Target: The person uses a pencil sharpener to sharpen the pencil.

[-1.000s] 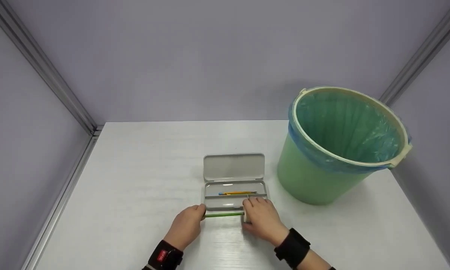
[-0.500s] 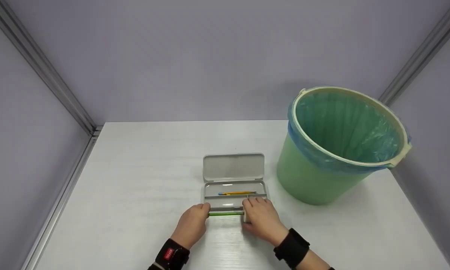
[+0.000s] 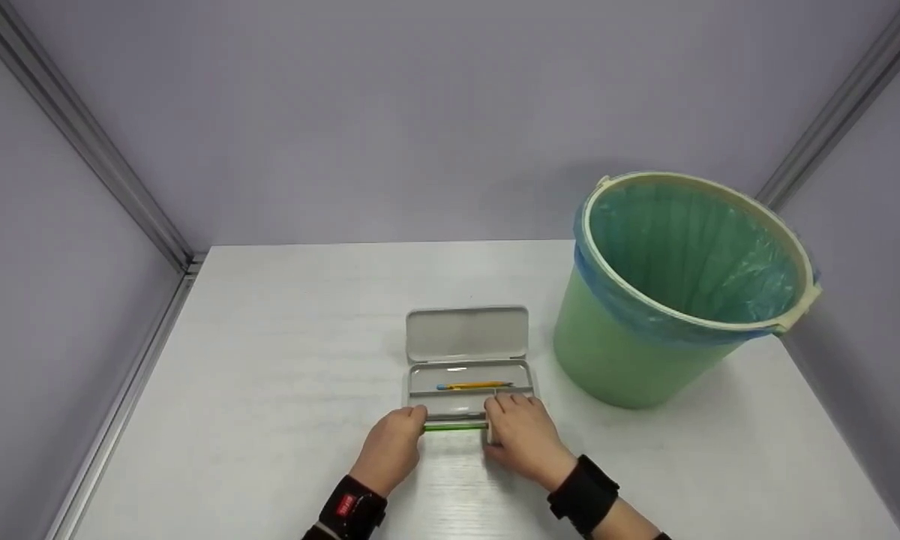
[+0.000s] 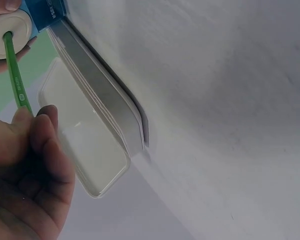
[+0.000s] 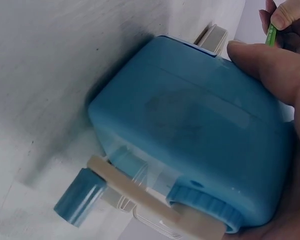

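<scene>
A green pencil (image 4: 16, 75) is pinched between the thumb and fingers of my left hand (image 3: 390, 450). In the left wrist view its far end sits in the hole of a round cream disc (image 4: 10, 30) on the pencil sharpener. My right hand (image 3: 526, 439) grips this blue sharpener (image 5: 190, 115) from above, fingers and thumb around its body. Its cream crank arm (image 5: 135, 195) with a blue knob (image 5: 80, 197) sticks out on the side away from the pencil. Just beyond both hands lies an opened grey pencil case (image 3: 467, 335), a yellow pencil (image 3: 471, 386) in its back compartment.
To the right stands a large green bin (image 3: 622, 360) with a plastic liner folded over its rim. The white table (image 3: 285, 330) meets pale panels at the back and sides.
My left hand has shifted to the right, toward the sharpener, and less of the green pencil shows between the hands. The right hand and the case have stayed put.
</scene>
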`<state>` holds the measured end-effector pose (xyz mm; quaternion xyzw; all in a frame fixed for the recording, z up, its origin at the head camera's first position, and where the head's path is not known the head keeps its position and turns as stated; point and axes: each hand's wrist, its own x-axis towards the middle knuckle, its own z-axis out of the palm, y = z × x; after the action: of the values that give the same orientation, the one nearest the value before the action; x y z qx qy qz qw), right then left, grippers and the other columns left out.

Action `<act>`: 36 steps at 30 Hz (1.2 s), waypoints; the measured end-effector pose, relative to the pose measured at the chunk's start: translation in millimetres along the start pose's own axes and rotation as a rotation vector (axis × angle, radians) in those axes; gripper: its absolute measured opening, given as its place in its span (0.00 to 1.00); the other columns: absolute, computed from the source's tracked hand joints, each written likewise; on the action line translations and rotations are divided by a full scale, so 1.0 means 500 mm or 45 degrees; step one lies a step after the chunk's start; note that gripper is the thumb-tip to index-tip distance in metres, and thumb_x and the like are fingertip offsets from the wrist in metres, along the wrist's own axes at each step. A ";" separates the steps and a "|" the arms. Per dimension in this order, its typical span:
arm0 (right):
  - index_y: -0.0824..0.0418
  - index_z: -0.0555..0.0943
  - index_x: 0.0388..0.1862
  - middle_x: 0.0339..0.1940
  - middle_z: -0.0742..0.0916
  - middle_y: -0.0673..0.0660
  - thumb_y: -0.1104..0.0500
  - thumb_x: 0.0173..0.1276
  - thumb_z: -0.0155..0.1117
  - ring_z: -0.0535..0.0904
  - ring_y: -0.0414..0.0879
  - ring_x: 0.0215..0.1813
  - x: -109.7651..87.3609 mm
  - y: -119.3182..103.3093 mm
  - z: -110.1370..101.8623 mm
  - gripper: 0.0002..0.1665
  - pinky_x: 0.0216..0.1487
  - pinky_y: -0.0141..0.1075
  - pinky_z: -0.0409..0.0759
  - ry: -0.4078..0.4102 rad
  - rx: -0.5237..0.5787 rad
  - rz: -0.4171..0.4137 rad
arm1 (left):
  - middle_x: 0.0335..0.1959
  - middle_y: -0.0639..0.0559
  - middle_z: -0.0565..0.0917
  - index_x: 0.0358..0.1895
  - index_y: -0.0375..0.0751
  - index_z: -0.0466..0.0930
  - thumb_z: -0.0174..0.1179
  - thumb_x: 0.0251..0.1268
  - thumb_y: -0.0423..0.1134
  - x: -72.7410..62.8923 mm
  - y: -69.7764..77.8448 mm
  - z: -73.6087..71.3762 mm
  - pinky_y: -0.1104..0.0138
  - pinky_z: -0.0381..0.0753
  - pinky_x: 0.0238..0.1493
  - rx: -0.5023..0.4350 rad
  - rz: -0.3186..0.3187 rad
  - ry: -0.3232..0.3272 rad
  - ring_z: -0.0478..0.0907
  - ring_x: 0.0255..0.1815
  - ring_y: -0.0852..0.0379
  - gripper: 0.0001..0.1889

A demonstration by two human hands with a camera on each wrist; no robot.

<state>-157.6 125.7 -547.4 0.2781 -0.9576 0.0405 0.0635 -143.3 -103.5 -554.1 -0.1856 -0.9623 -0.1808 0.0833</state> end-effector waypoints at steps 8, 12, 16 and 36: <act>0.59 0.78 0.48 0.45 0.88 0.56 0.48 0.54 0.88 0.86 0.54 0.48 -0.001 -0.001 -0.006 0.32 0.48 0.50 0.85 -0.020 -0.015 -0.029 | 0.28 0.45 0.88 0.33 0.38 0.76 0.70 0.57 0.19 0.003 0.009 0.001 0.62 0.87 0.34 0.001 0.045 0.030 0.89 0.31 0.50 0.13; 0.59 0.78 0.48 0.45 0.88 0.56 0.48 0.54 0.88 0.86 0.53 0.48 -0.004 -0.002 -0.009 0.32 0.47 0.50 0.85 -0.016 -0.023 -0.035 | 0.26 0.46 0.88 0.33 0.38 0.76 0.69 0.56 0.18 0.005 0.017 0.005 0.64 0.86 0.33 0.013 0.058 0.040 0.88 0.29 0.51 0.14; 0.58 0.79 0.48 0.44 0.88 0.56 0.47 0.54 0.88 0.86 0.53 0.47 -0.005 -0.002 -0.009 0.32 0.47 0.49 0.85 -0.016 -0.030 -0.035 | 0.25 0.47 0.86 0.33 0.37 0.76 0.69 0.54 0.17 0.006 0.022 0.010 0.64 0.84 0.30 0.034 0.072 0.061 0.85 0.27 0.52 0.14; 0.64 0.73 0.73 0.67 0.83 0.67 0.45 0.59 0.86 0.78 0.66 0.70 -0.025 0.026 -0.041 0.50 0.69 0.70 0.72 -0.093 0.474 0.083 | 0.30 0.47 0.88 0.37 0.39 0.77 0.75 0.59 0.27 -0.003 0.001 -0.010 0.61 0.84 0.32 -0.081 0.037 0.003 0.88 0.32 0.50 0.13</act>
<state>-152.3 145.6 -529.7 0.2552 -0.9437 0.2090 -0.0252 -141.1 -105.6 -549.9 -0.2020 -0.9531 -0.2104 0.0811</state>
